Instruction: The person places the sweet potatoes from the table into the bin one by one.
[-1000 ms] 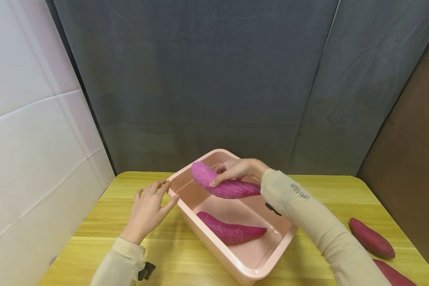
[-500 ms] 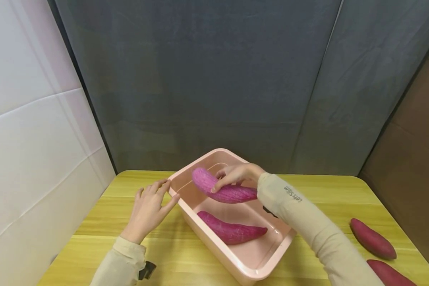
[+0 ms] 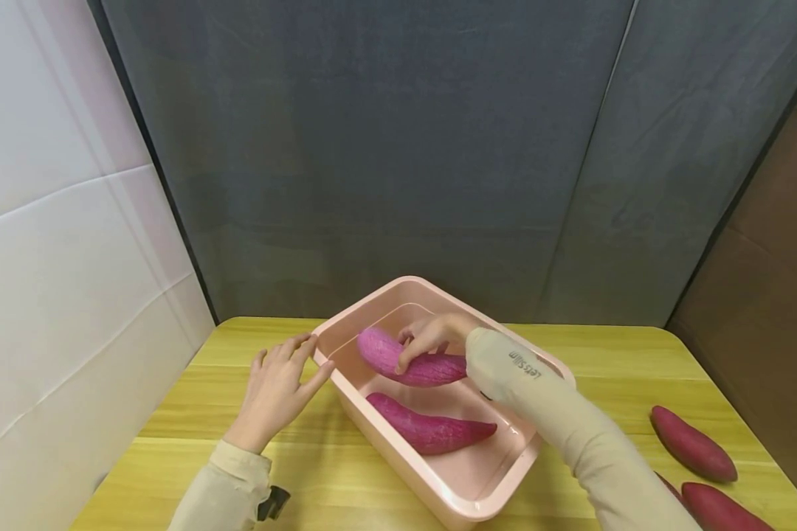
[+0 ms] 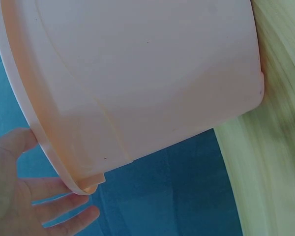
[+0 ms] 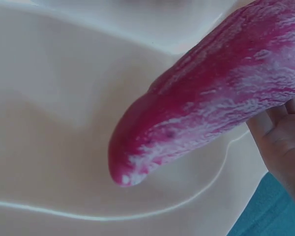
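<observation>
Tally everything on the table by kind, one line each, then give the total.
Sweet potatoes: 4. One gripped by the right hand over the tub, one lying in the tub, two on the table at the right.
Pink tub: 1, with the left hand at its corner.
Total: 5

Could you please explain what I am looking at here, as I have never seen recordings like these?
No machine here: a person works with bare hands, wearing one camera on the head and one on each wrist. The head view shows a yellow table with a pink tub on it. The right hand grips a purple sweet potato inside the tub, above another sweet potato lying on its bottom. The left hand rests open against the tub's rim. Two more potatoes lie on the table, right.
</observation>
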